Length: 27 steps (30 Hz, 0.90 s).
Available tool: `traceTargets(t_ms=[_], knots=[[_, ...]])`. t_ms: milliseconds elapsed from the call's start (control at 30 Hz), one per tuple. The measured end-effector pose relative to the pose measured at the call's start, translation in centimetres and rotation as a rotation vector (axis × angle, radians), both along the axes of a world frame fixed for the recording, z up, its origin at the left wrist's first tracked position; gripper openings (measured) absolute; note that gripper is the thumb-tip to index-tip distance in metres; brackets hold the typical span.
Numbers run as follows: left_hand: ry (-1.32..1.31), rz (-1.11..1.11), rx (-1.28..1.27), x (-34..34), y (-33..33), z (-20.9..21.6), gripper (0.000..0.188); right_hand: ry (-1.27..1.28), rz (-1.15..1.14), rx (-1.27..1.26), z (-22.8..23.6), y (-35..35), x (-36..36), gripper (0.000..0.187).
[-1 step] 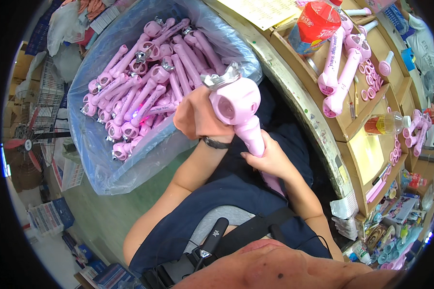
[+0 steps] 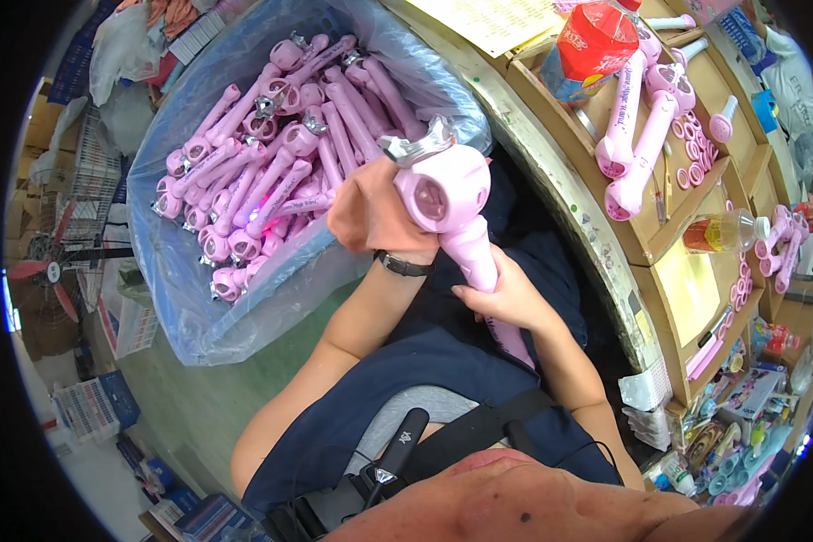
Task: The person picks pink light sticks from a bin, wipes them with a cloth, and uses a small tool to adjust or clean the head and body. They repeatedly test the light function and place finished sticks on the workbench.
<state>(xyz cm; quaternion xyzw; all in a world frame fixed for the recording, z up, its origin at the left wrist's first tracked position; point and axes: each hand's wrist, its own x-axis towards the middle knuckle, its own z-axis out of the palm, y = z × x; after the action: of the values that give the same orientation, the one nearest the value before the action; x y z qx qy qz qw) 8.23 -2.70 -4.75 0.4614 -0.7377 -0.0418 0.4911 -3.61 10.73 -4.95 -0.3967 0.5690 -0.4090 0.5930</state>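
Observation:
My right hand point(image 2: 508, 294) is closed round the handle of a pink toy wand point(image 2: 465, 185), held tilted in front of my body. The wand has a round head with window-like openings and a silver crown point(image 2: 420, 144) on top. At the left side of the head is a peach-coloured cloth point(image 2: 370, 212). My left hand point(image 2: 417, 256), with a dark watch point(image 2: 403, 265) at the wrist, holds the cloth against the head; its fingers are hidden under the fabric. Beyond it, many similar wands point(image 2: 280, 149) lie piled in a bin lined with blue plastic point(image 2: 285, 316).
On the right, a worktable with a worn edge point(image 2: 574, 208) bears cardboard trays point(image 2: 637, 235). Pink wands point(image 2: 646, 149), pink rings point(image 2: 693, 149), a red-capped bag-like package point(image 2: 596, 45) and a drink bottle point(image 2: 723, 232) lie there. A fan point(image 2: 52, 271) stands at far left.
The wand's head has turned slightly, and its crown has shifted a little to the right. My left wrist has rotated slightly with the cloth. My right hand keeps its grip.

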Motion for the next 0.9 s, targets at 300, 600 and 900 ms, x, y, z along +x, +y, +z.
traceTargets(t_ms=[300,600,900], knots=[[0.012,-0.274,0.226,0.3,-0.8,-1.6,0.036,-1.55,0.29,0.19,-5.5,-0.8,-0.4,0.04],[0.491,0.133,0.426,-3.3,-0.3,0.9,0.027,-0.458,-0.09,0.206,-1.4,-0.6,-1.0,0.04],[0.581,-0.17,0.237,-2.8,-1.3,-0.7,0.014,-0.009,-0.05,0.157,0.9,-0.5,-0.2,0.041]])
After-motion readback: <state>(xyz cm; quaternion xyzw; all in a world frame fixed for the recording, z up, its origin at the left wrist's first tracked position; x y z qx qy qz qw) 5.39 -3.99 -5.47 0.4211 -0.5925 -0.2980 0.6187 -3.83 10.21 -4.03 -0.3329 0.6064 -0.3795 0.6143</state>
